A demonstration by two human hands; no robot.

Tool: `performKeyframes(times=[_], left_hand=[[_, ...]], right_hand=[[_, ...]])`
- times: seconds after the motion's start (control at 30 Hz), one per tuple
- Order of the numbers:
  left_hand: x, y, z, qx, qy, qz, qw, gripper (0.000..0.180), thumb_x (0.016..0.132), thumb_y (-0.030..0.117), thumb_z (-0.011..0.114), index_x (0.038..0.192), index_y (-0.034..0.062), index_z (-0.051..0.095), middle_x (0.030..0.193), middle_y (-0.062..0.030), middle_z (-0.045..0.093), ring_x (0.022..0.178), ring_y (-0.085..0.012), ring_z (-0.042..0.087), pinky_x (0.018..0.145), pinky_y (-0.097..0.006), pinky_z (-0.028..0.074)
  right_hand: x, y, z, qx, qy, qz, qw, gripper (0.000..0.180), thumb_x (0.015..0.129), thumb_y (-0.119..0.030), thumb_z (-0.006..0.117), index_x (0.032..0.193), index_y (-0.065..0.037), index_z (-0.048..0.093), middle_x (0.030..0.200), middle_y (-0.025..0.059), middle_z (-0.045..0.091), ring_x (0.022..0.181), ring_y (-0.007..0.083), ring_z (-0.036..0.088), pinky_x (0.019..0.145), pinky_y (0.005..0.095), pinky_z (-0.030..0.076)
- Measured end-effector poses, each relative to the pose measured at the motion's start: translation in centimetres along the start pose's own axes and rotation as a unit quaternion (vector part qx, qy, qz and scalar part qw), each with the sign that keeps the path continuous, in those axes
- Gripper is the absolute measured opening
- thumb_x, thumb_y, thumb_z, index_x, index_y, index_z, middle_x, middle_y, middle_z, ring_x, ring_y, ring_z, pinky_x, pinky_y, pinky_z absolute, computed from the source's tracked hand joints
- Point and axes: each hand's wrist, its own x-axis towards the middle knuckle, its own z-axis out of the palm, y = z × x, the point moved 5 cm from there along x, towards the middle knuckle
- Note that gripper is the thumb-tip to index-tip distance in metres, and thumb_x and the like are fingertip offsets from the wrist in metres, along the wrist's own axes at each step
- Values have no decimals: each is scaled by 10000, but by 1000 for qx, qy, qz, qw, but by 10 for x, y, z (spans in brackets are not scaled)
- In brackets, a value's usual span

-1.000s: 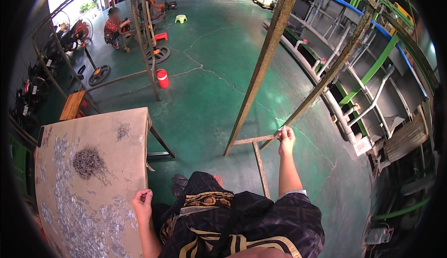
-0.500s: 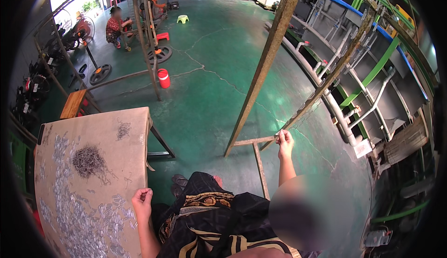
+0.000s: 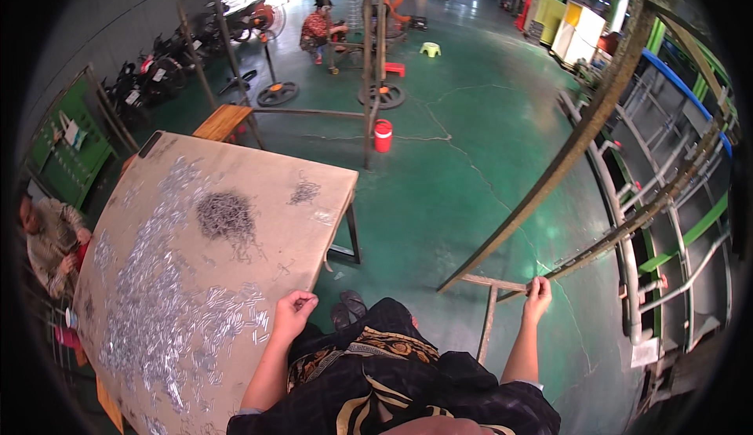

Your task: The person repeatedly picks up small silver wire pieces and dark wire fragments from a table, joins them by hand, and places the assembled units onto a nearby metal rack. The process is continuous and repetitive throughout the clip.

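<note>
My left hand (image 3: pixel 292 315) is closed in a pinch at the near right edge of a cardboard-covered table (image 3: pixel 320 170). Whatever its fingertips may hold is too small to make out. Many small clear plastic pieces (image 3: pixel 149 302) are scattered over the cardboard. Beyond them lies a tangled heap of thin dark wire pieces (image 3: pixel 225 215), with a smaller cluster (image 3: pixel 304 192) to its right. My right hand (image 3: pixel 537 298) is pinched at the low end of a slanted rusty metal rail (image 3: pixel 627 240), which has small pieces along it. Anything between those fingers is hidden.
A tall metal post (image 3: pixel 561 156) slants up on the right, beside pipes (image 3: pixel 620 239). A person (image 3: pixel 53 239) sits left of the table; another person (image 3: pixel 317 29) squats farther off. A red jug (image 3: pixel 383 135) and green stool (image 3: pixel 430 49) stand on the green floor.
The view has swung left, so everything sits farther right and the seated person now shows. My left hand stays pinched by the table edge; my right hand remains at the rail's low end.
</note>
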Motion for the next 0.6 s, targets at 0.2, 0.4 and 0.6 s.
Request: performKeyframes(times=[0.2,0.4,0.6], left_hand=[[3,-10,-1,8,12,16,1000,78,847,54,700,898,-1,679,783,-9,645,693,-66,575,653,-213,477],[6,-19,-5,-23,4,14,1000,69,856,12,670,917,-19,661,784,-13,640,702,-69,574,668,-210,475],[9,-16,-3,6,-5,2,1000,50,859,17,669,898,-11,658,775,0,632,685,-60,552,662,-203,461]], right_hand=[[-4,-12,-1,-124,60,-31,990,121,927,-114,598,907,3,622,756,61,615,677,127,547,630,288,475],[-7,-17,-6,-137,89,29,986,128,924,-134,618,927,-7,633,781,73,642,734,117,571,698,282,487],[-13,-17,-18,-91,125,40,987,127,941,-141,615,910,-20,630,714,-3,599,630,67,474,571,236,419]])
